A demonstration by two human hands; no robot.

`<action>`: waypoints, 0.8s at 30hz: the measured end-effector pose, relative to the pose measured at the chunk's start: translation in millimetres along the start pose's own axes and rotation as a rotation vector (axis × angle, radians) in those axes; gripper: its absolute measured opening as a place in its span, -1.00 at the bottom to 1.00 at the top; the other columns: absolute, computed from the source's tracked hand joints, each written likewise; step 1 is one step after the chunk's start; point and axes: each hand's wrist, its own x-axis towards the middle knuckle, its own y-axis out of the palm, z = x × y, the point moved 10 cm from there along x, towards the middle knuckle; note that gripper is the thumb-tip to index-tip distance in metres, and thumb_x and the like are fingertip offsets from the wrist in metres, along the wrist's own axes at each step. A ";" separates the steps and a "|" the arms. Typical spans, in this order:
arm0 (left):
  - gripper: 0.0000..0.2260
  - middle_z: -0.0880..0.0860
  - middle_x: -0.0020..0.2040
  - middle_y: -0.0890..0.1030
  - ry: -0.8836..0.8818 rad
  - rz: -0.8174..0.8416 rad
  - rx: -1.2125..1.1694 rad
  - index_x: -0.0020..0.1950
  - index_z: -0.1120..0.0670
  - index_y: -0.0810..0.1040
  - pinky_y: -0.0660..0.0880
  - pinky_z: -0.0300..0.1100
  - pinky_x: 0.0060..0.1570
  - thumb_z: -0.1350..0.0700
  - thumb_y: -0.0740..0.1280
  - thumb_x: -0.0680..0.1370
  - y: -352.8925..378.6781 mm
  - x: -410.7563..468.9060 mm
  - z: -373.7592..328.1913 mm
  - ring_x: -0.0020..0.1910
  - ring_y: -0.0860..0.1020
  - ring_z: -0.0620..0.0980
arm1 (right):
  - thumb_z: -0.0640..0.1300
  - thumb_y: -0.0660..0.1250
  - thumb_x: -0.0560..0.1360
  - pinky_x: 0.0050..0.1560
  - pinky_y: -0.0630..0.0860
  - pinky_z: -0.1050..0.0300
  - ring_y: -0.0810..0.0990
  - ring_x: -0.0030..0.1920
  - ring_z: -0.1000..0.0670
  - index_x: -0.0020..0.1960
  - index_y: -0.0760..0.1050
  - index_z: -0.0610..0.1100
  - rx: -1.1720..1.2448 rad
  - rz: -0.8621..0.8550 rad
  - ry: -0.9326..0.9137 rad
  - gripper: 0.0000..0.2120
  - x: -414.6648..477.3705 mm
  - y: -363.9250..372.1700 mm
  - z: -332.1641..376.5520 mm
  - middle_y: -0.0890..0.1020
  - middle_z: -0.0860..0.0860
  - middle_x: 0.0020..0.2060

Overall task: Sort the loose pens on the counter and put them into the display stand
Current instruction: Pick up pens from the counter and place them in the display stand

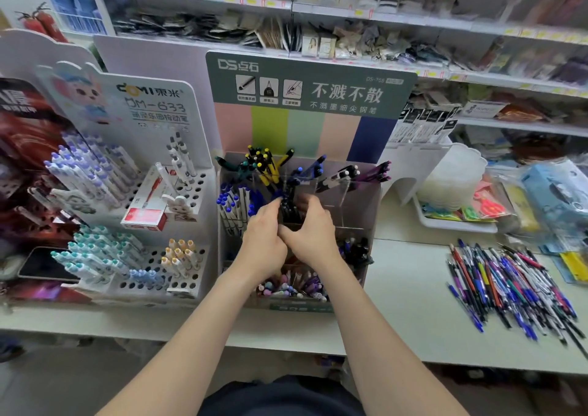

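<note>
1. Cupping a bundle of black pens (288, 210), our left hand (264, 237) and right hand (311, 231) curl round it from both sides, likely to keep it upright and together.
2. We're at the middle compartment of the display stand (356, 205). Blue pens (232, 205) crowd the left divider, so the only free way out looks to be straight up.
3. Over on the right, the loose pens (509, 288) lie heaped on the counter (407, 288), well apart from the stand, with open counter between for reaching.
</note>
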 end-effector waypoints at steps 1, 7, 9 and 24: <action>-0.33 0.07 0.61 0.35 0.013 0.023 0.009 0.69 0.03 0.22 0.25 0.09 0.61 0.40 0.18 0.61 0.3 1.7 0.1 0.61 0.29 0.09 | 0.01 0.52 0.47 0.33 0.44 -0.12 0.43 0.34 -0.12 0.44 0.38 0.00 -0.051 -0.011 -0.023 -0.40 0.0 1.1 0.9 0.60 -0.03 0.25; -0.40 0.07 0.54 0.44 0.133 0.048 0.092 0.64 0.06 0.33 0.30 0.01 0.57 0.40 0.21 0.61 2.0 -3.5 -16.6 0.54 0.35 0.09 | -0.18 0.53 0.51 0.14 0.58 0.08 0.64 0.13 -0.04 0.28 0.57 -0.08 0.030 -0.228 -0.137 -0.63 0.3 -23.7 8.6 0.71 0.04 0.08; -0.48 0.09 0.47 0.48 0.173 -0.109 0.177 0.58 0.13 0.42 0.39 0.03 0.50 0.37 0.24 0.61 -10.6 -4.5 -18.7 0.44 0.43 0.11 | -0.20 0.58 0.48 0.14 0.56 0.28 0.63 0.03 0.18 0.31 0.59 -0.10 0.098 -0.248 -0.132 -0.57 -0.9 -30.8 11.1 0.66 0.18 0.06; -0.89 -0.08 -0.29 0.60 0.156 -0.109 -0.051 0.01 -0.09 0.55 0.58 0.04 -0.25 0.14 0.36 0.61 9.3 -20.5 -43.1 -0.28 0.58 -0.07 | -0.32 0.29 0.60 -0.04 0.54 0.34 0.68 -0.06 0.18 0.12 0.71 -0.05 0.116 -0.232 -0.257 -0.71 -40.3 -62.9 -7.9 0.73 0.15 -0.12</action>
